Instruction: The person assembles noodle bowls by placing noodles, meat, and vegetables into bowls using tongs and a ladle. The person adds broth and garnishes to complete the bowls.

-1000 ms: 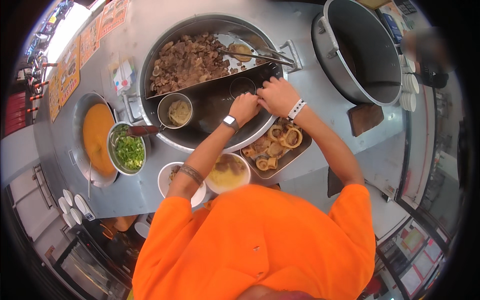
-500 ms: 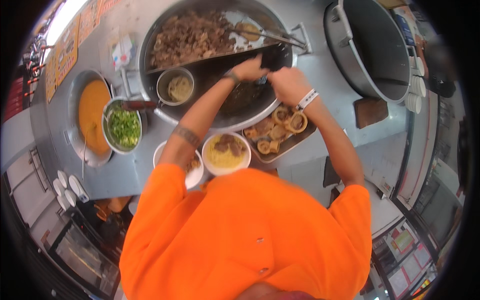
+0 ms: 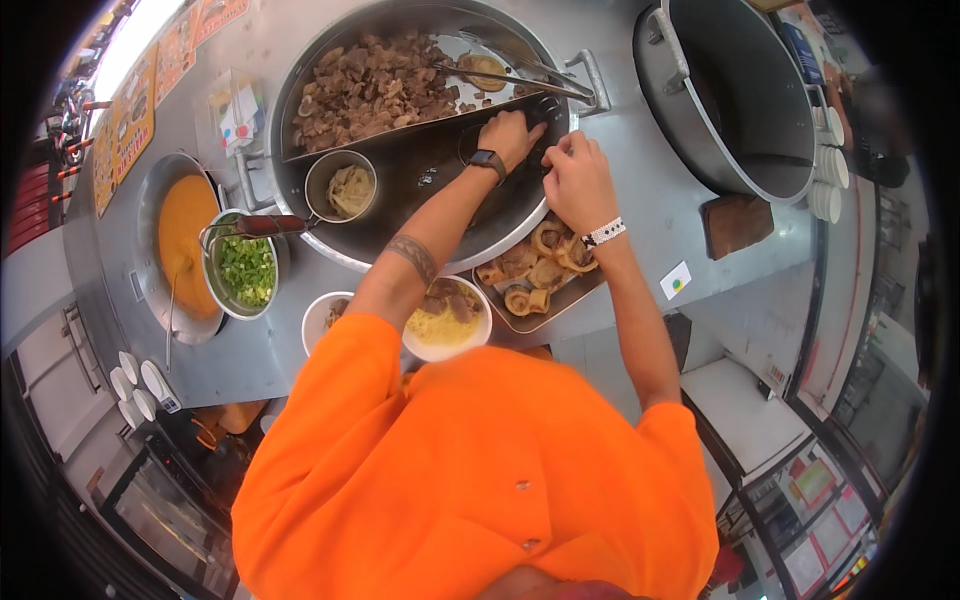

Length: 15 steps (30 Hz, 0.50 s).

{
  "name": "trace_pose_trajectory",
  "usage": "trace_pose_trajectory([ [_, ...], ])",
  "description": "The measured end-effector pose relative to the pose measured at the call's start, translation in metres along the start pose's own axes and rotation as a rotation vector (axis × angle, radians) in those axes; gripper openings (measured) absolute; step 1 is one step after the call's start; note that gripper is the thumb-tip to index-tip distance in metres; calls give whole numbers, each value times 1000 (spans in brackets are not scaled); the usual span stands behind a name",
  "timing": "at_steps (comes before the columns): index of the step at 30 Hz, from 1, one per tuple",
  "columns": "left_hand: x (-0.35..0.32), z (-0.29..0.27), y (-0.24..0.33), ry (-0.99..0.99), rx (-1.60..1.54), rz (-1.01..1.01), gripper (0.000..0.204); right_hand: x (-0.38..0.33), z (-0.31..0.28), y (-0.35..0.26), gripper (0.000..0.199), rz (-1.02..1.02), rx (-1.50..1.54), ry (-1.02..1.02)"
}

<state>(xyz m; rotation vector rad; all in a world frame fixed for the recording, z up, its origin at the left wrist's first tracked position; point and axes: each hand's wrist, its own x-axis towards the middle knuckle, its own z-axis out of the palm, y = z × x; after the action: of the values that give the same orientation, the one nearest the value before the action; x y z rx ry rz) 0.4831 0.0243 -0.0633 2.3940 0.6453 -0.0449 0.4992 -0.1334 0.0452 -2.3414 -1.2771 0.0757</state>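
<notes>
A large metal pot [image 3: 292, 190] stands before me, split by a divider. Its far part has chopped meat [image 3: 375, 85] and tongs [image 3: 515, 80]; dark broth [image 3: 420, 180] fills the near part. My left hand [image 3: 508, 140] is over the broth by the pot's right wall, thumb and fingers bent; what is under its fingertips is hidden. Close beside it, at the pot's right rim, my right hand [image 3: 580, 182] is closed with fingertips together. Whether it pinches something small I cannot make out. A strainer [image 3: 318, 185] with pale noodle-like strips hangs at the pot's left side.
Nearer me are two bowls, one with yellow noodles and meat [image 3: 440, 325], and a tray of bone pieces [image 3: 535, 325]. Left are chopped greens [image 3: 247, 265] and a pan of orange sauce [image 3: 185, 225]. A tall pot [image 3: 735, 110], brown block [image 3: 737, 226] and white card [image 3: 676, 280] are right.
My hands have drawn slightly apart. The right hand has come back toward me to the pot's rim, and its forearm has swung left, uncovering the white card. The left hand has shifted a little right.
</notes>
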Motion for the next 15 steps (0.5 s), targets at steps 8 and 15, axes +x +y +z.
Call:
trace_pose_trajectory([
  [8, -19, -24, -3, -40, -96, 177, 39, -8, 5, 6, 11, 138, 139, 133],
  [15, -55, -58, -31, 49, -115, 339, 29, -10, 6, 6, 9, 192, 59, 107],
])
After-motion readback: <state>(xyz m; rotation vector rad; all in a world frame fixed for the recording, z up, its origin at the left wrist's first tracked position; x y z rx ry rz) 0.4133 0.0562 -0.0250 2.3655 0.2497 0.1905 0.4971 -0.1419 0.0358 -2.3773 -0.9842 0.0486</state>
